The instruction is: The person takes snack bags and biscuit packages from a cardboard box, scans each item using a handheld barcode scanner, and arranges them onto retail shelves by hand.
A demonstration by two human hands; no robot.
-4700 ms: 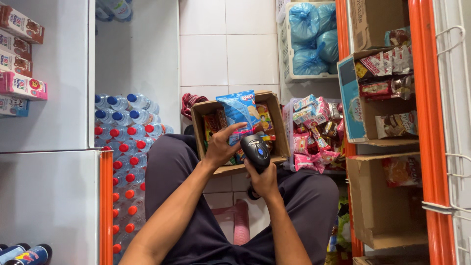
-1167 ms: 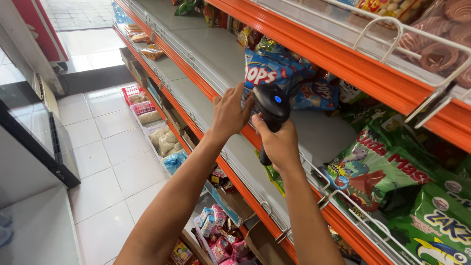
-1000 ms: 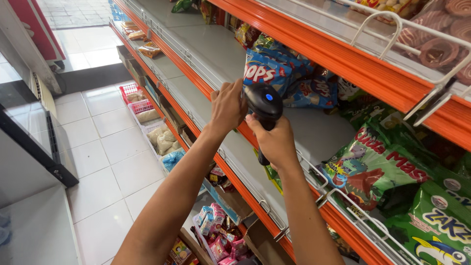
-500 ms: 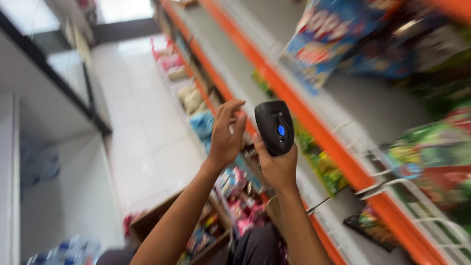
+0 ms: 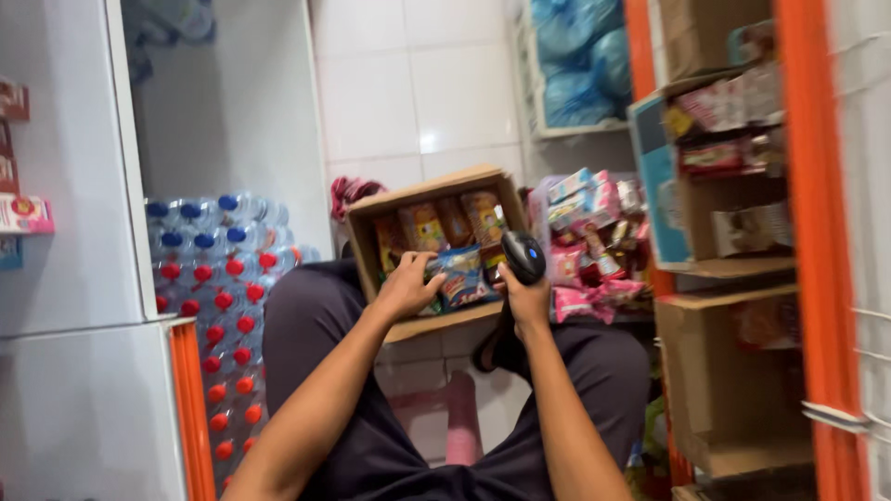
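White tiled floor (image 5: 408,102) runs back to a pale wall. On it, left of the seated person's knees, stands a stack of shrink-wrapped water bottles (image 5: 218,306), blue caps on the top rows, red caps below (lower rows go orange near the bottom). A pink plastic stool (image 5: 445,422) stands on the tiles between the legs. An open cardboard box (image 5: 436,190) rests across the lap rather than on the floor, with snack packets (image 5: 455,227) lying inside it. Right of the box, a heap of pink and white packets (image 5: 589,232) sits low by the orange shelving upright (image 5: 807,213). Brown cartons (image 5: 733,371) are stacked at the foot of that shelving
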